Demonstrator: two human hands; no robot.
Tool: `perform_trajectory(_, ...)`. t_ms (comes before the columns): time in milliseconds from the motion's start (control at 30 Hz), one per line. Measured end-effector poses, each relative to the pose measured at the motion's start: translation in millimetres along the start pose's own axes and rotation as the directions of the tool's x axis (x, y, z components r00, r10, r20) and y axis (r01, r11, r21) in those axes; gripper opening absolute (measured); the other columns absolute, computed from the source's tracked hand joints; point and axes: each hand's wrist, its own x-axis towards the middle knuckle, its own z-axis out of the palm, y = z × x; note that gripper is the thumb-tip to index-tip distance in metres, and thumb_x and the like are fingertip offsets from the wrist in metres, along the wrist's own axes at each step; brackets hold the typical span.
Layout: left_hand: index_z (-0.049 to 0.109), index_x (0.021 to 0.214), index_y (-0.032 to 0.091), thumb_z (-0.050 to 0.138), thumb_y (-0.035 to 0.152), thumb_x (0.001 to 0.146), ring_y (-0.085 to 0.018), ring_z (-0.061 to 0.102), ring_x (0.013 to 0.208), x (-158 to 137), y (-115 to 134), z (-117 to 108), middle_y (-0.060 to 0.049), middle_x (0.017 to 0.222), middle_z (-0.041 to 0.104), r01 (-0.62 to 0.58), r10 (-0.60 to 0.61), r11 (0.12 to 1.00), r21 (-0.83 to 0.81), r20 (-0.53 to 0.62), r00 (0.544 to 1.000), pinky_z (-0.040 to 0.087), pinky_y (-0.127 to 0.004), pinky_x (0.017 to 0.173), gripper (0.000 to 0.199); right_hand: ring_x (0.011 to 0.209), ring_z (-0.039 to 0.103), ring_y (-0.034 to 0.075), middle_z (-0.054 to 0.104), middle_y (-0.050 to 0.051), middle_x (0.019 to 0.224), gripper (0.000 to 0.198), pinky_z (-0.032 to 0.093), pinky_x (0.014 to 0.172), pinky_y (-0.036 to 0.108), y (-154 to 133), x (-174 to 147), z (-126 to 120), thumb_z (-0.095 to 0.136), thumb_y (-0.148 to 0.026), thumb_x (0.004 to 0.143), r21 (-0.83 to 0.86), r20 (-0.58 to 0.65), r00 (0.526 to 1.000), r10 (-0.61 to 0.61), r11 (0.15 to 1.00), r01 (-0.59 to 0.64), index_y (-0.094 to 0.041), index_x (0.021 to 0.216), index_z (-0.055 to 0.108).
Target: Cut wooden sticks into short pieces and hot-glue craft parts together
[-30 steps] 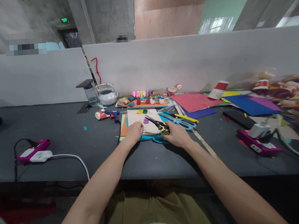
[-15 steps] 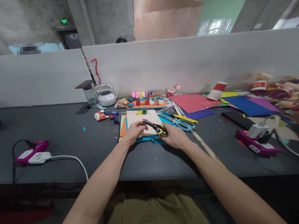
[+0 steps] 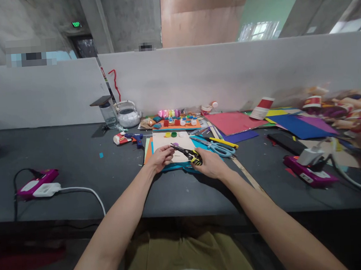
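My right hand point(image 3: 210, 162) is wrapped round the yellow-and-black handles of needle-nose pliers point(image 3: 186, 152), whose jaws point left. At the tips of the jaws, my left hand point(image 3: 162, 157) is closed in a pinch; what it holds is too small to make out. Both hands are over a beige sheet point(image 3: 159, 140) on top of a stack of coloured paper. Yellow and green round caps point(image 3: 174, 134) lie on that sheet, and a purple one point(image 3: 175, 145) shows behind the jaws. Blue-handled scissors point(image 3: 221, 149) and a yellow cutter point(image 3: 224, 143) rest just right of the sheet.
A glue gun point(image 3: 136, 138), a white kettle point(image 3: 129, 117) and a glass jar point(image 3: 108, 115) stand left of the paper. Coloured sheets point(image 3: 235, 123) spread to the right. Purple power strips point(image 3: 38, 184) with cables lie on both sides. A white partition point(image 3: 195, 77) closes off the back.
My left hand has shifted slightly left, and its fingers sit a little apart from where they were along the jaws. My right hand keeps the pliers almost in place.
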Motion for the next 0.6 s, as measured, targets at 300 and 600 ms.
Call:
perform_trajectory(300, 0.063, 0.081, 0.012, 0.085, 0.030, 0.059, 0.002, 0.026, 0.040, -1.1, 1.4, -3.1, 0.006, 0.061, 0.044, 0.004, -0.003, 1.000, -0.007, 0.047, 0.999, 0.014, -0.012, 0.035, 0.036, 0.084, 0.061, 0.023, 0.066, 0.008, 0.093, 0.033, 0.036, 0.065, 0.027, 4.0, 0.3, -1.8, 0.059, -0.043, 0.083, 0.058, 0.016, 0.999, -0.043, 0.997, 0.042, -0.017, 0.104, 0.054)
perform_trajectory(600, 0.061, 0.077, 0.013, 0.086, 0.030, 0.058, 0.002, 0.027, 0.039, -2.8, 1.0, -0.1, 0.006, 0.062, 0.049, -0.023, 0.023, 1.000, -0.002, 0.059, 0.998, 0.015, -0.012, 0.034, 0.035, 0.087, 0.061, 0.025, 0.066, 0.010, 0.096, 0.037, 0.037, 0.067, 0.029, 1.8, -0.8, -1.9, 0.056, -0.046, 0.086, 0.031, 0.003, 0.999, -0.035, 0.999, 0.035, -0.016, 0.107, 0.053)
